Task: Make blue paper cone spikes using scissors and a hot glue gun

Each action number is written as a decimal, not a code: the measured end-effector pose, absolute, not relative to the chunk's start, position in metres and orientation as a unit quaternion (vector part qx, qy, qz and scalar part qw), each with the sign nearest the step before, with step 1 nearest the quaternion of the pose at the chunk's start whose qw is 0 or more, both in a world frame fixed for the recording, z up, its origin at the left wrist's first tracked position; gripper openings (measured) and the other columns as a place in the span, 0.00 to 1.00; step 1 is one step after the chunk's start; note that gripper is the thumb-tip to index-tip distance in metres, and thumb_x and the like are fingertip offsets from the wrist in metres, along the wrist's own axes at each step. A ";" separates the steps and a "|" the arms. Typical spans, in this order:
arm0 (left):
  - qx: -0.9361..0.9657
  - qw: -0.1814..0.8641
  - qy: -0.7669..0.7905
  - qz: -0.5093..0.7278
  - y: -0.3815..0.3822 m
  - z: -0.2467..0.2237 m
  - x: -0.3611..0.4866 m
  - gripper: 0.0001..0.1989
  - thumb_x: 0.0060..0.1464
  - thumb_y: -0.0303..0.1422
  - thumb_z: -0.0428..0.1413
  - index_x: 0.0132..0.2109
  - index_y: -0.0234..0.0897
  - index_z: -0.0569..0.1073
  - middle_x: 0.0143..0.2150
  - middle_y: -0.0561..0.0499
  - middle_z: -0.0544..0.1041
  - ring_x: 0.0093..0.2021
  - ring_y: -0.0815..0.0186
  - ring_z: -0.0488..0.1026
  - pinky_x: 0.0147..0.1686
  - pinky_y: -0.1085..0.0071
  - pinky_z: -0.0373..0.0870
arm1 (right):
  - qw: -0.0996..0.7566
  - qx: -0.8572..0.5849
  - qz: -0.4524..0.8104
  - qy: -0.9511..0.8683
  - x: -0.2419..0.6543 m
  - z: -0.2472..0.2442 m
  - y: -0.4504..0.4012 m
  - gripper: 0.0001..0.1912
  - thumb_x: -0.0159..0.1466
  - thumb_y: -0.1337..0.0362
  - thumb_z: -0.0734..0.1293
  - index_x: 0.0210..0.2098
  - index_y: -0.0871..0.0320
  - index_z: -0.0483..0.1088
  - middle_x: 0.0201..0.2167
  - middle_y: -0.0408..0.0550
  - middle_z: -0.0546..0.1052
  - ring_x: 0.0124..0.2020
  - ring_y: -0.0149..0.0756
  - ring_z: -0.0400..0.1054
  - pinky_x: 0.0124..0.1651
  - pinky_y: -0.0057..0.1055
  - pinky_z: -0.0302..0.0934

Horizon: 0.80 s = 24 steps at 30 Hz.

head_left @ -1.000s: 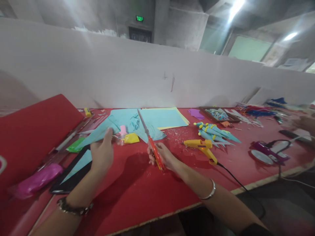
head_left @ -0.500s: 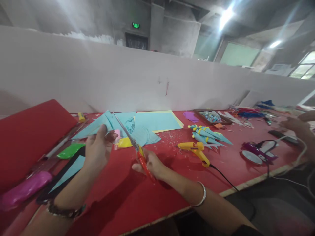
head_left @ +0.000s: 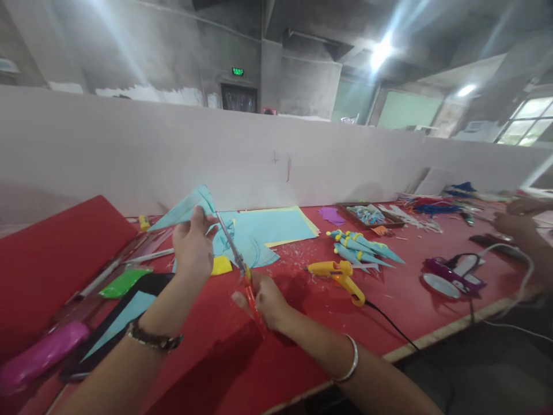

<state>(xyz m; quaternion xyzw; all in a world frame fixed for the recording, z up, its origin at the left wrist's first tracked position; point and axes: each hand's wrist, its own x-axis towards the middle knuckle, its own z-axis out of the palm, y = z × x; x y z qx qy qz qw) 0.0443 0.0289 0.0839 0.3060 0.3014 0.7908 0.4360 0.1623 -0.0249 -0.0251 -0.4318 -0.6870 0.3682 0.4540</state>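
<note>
My left hand (head_left: 194, 239) is closed on a folded light-blue sheet (head_left: 184, 210), raised above the left part of the table. In my right hand (head_left: 265, 300) are scissors (head_left: 237, 256) with red and yellow handles; their blades point up and left, the tips close to the fingers of my left hand and the lower right end of the sheet. Beneath the blades lie a cut light-blue piece (head_left: 257, 252) with curved lines and a yellow packet (head_left: 222, 265). Flat light-blue paper (head_left: 276, 225) rests behind them.
A yellow glue gun (head_left: 341, 274) and light-blue cones with yellow trim (head_left: 363, 248) lie to the right. Farther right are a purple device (head_left: 458, 274) and another person's hand (head_left: 514, 222). Green (head_left: 125, 282) and pink (head_left: 47, 354) packets sit at left, near a red board (head_left: 60, 253).
My left hand has moved right and the light-blue sheet is lifted higher, its outer end swung up. The scissors stay pointed up-left. The camera view has tilted slightly upward.
</note>
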 end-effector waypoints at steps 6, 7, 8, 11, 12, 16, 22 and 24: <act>0.321 0.414 0.315 0.792 0.031 0.088 0.055 0.10 0.43 0.35 0.61 0.27 0.35 0.68 0.21 0.58 0.71 0.24 0.74 0.70 0.28 0.76 0.62 | 0.432 -0.470 0.253 -0.727 0.163 -0.022 -0.023 0.18 0.53 0.53 0.67 0.33 0.55 0.57 0.31 0.45 0.66 0.31 0.36 0.60 0.35 0.33 0.56; 0.325 0.410 0.315 0.792 0.032 0.088 0.057 0.09 0.43 0.35 0.61 0.28 0.35 0.69 0.21 0.58 0.72 0.24 0.73 0.70 0.28 0.75 0.63 | 0.432 -0.470 0.248 -0.729 0.164 -0.022 -0.023 0.18 0.53 0.53 0.66 0.32 0.55 0.56 0.30 0.45 0.65 0.30 0.35 0.59 0.35 0.33 0.56; 0.328 0.406 0.315 0.792 0.033 0.088 0.058 0.09 0.43 0.35 0.60 0.28 0.35 0.69 0.21 0.57 0.72 0.24 0.73 0.70 0.28 0.75 0.63 | 0.435 -0.468 0.245 -0.729 0.164 -0.022 -0.022 0.18 0.53 0.53 0.66 0.32 0.55 0.55 0.30 0.44 0.65 0.30 0.35 0.59 0.35 0.33 0.56; 0.336 0.393 0.310 0.798 0.040 0.088 0.060 0.09 0.45 0.35 0.59 0.28 0.35 0.69 0.22 0.57 0.72 0.25 0.73 0.70 0.29 0.74 0.63 | 0.441 -0.473 0.241 -0.724 0.166 -0.023 -0.020 0.17 0.54 0.54 0.66 0.32 0.55 0.54 0.30 0.43 0.64 0.30 0.34 0.58 0.35 0.33 0.56; 0.338 0.388 0.309 0.800 0.042 0.088 0.060 0.08 0.45 0.35 0.59 0.28 0.35 0.69 0.22 0.57 0.72 0.25 0.73 0.70 0.29 0.74 0.63 | 0.437 -0.478 0.241 -0.723 0.167 -0.024 -0.019 0.17 0.54 0.54 0.66 0.32 0.55 0.54 0.30 0.43 0.64 0.31 0.34 0.58 0.36 0.33 0.56; 0.354 0.374 0.298 0.804 0.050 0.084 0.058 0.07 0.46 0.34 0.58 0.28 0.35 0.69 0.23 0.56 0.71 0.26 0.73 0.70 0.30 0.74 0.64 | 0.427 -0.481 0.246 -0.725 0.167 -0.025 -0.020 0.18 0.53 0.55 0.66 0.35 0.55 0.54 0.32 0.45 0.64 0.31 0.34 0.59 0.35 0.33 0.56; 0.384 0.347 0.293 0.804 0.048 0.082 0.057 0.07 0.48 0.35 0.58 0.28 0.36 0.70 0.23 0.56 0.72 0.25 0.73 0.70 0.31 0.74 0.66 | 0.442 -0.471 0.252 -0.720 0.168 -0.025 -0.019 0.17 0.53 0.57 0.67 0.33 0.54 0.53 0.30 0.41 0.62 0.29 0.32 0.57 0.32 0.30 0.54; 0.393 0.332 0.294 0.805 0.047 0.083 0.057 0.07 0.49 0.35 0.57 0.28 0.36 0.71 0.22 0.56 0.72 0.25 0.73 0.70 0.31 0.74 0.66 | 0.447 -0.474 0.250 -0.716 0.170 -0.023 -0.018 0.17 0.53 0.56 0.66 0.30 0.54 0.51 0.27 0.40 0.60 0.27 0.31 0.55 0.31 0.29 0.52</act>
